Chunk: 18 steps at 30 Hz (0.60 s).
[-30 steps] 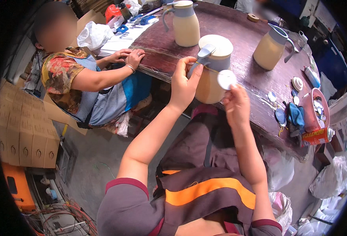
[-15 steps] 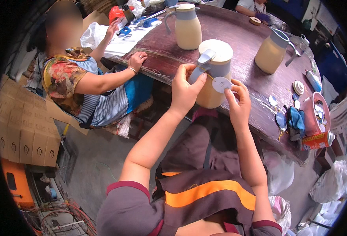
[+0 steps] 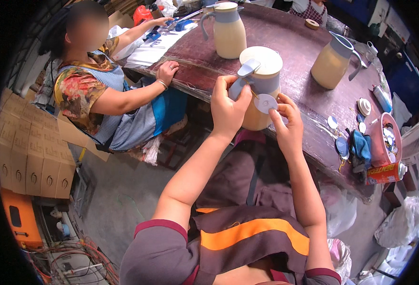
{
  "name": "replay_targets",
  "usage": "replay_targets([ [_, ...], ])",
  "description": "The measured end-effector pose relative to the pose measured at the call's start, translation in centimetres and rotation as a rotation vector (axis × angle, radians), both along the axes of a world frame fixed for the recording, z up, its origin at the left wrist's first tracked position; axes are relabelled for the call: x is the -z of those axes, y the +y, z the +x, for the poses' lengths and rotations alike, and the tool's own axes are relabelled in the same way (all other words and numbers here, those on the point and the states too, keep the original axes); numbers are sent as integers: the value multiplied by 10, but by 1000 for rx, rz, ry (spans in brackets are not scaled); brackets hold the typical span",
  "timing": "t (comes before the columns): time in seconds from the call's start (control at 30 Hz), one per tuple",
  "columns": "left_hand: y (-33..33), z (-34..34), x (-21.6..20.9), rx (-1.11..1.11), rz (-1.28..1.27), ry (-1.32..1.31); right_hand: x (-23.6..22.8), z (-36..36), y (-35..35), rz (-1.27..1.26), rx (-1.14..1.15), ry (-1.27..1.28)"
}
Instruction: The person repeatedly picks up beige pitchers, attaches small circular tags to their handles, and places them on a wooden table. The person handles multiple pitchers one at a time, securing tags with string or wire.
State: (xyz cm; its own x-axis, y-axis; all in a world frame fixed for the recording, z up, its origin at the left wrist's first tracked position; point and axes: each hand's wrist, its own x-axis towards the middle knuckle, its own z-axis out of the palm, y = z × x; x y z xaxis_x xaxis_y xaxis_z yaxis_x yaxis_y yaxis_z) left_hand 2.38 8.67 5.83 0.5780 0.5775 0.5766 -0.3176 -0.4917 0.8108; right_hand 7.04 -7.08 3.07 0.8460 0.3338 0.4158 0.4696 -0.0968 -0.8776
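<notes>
Forearms (image 3: 195,167) forward, left hand (image 3: 229,108) around jug handle (image 3: 249,67), right hand (image 3: 288,124) on disc (image 3: 266,103).

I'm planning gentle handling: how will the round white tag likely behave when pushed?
The round white tag looks thin, so probably light. Pinched at its edge by the right hand, it shows no sag, suggesting some stiffness. Its yellow string probably lets it swing.

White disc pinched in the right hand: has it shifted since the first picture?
Yes. Judged against the rightmost jug standing on the table, the white disc in the right hand has shifted slightly left.
</notes>
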Motion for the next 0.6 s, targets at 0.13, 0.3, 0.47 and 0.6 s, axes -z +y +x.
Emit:
replay_targets([
  [0.13, -4, -1, -12, 35, -74, 57, -2, -3, -4, -82, -15, -101],
  [0.3, 0, 3, -8, -7, -38, 82, 10, 18, -20, -57, 54, -22],
  [0.47, 3, -3, -2, 92, -81, 19, 0, 10, -10, -102, 39, -132],
  [0.6, 11, -16, 11, 82, 47, 46, -12, 13, 0, -127, 109, -283],
])
